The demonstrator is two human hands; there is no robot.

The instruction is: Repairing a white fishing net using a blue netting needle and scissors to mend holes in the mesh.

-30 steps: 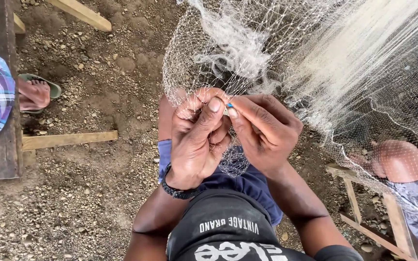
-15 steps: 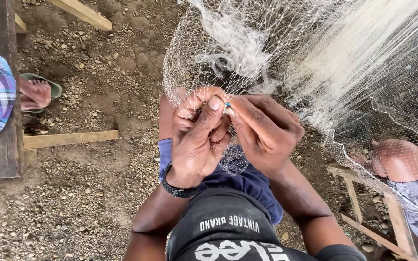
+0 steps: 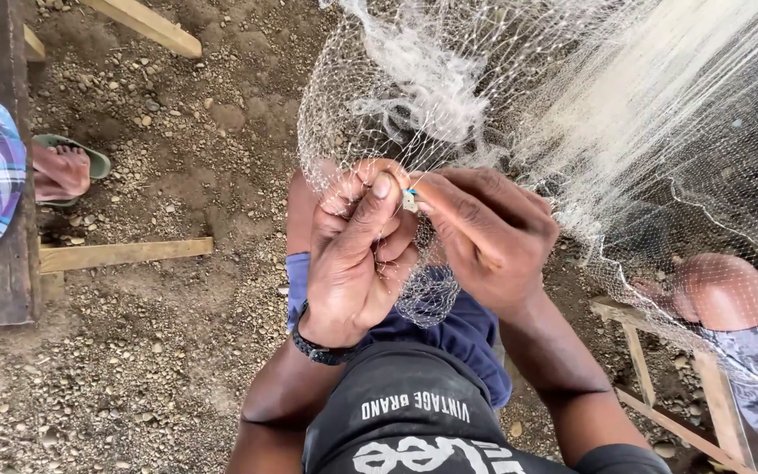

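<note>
Between the fingertips of both hands, a small pale netting tool [image 3: 410,200] with a blue tip is pinched against the fishing net [image 3: 519,105]. Left hand [image 3: 357,259] is closed, mesh gripped in curled fingers [image 3: 344,197]. Right hand [image 3: 489,237] is closed on the tool. Net is draped over the knees; gravel ground [image 3: 177,351] and a wooden plank [image 3: 125,254] are seen left.

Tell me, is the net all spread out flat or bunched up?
Bunched up. The fishing net hangs in gathered folds, with a thick clump above the left hand and right hand.
</note>
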